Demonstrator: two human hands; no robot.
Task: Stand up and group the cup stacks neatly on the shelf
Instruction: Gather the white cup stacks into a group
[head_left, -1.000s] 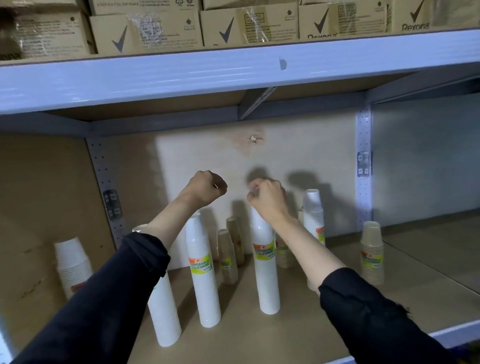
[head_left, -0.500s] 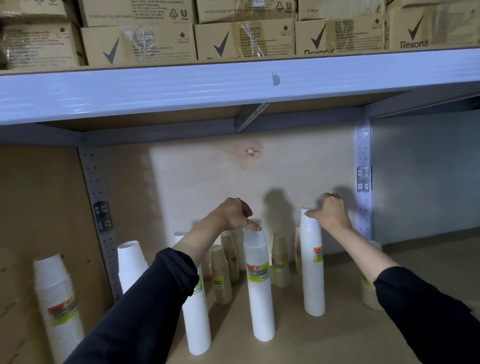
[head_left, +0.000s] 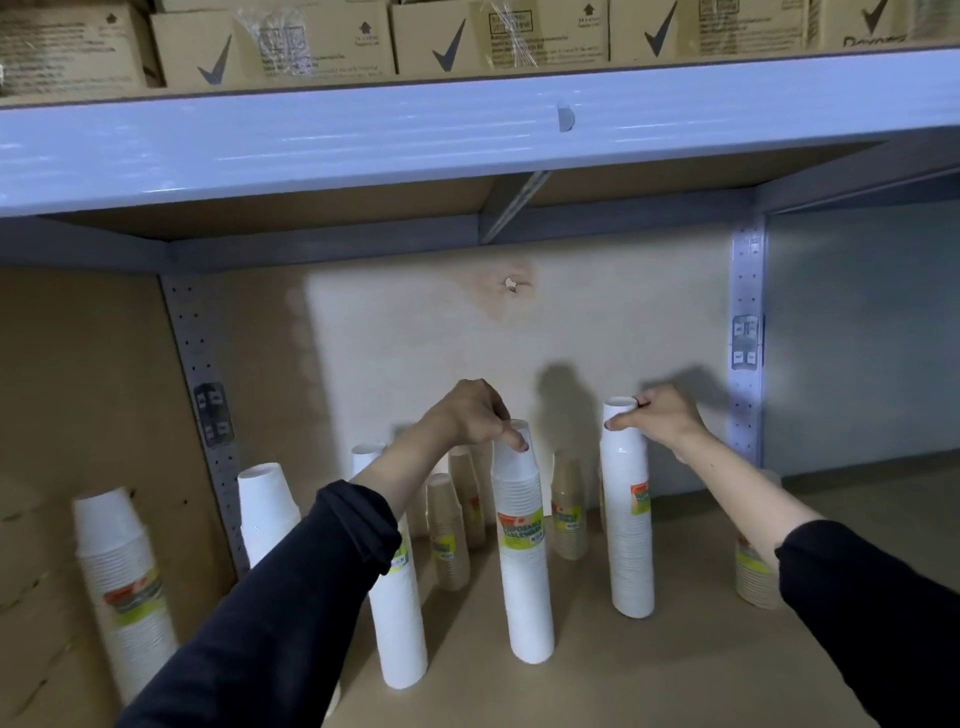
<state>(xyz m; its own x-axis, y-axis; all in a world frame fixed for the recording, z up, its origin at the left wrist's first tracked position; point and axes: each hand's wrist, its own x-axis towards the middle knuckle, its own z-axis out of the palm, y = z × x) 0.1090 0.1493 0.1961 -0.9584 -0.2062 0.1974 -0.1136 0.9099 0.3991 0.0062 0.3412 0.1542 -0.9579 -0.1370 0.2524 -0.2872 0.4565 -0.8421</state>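
Several tall white cup stacks stand upright on the wooden shelf. My left hand grips the top of the middle white stack. My right hand pinches the rim of the right white stack. Another white stack stands to the left, partly behind my left sleeve. Short brown cup stacks stand behind them near the back panel, and one brown stack sits at the right, partly hidden by my right arm.
A wider white stack stands at far left beyond the perforated metal post, with another white stack beside that post. The upper shelf beam carries cardboard boxes. Bare shelf board lies at the front right.
My left hand moved onto the middle white stack's top. My right hand left that stack and took the right stack's rim. The view tilted upward slightly.
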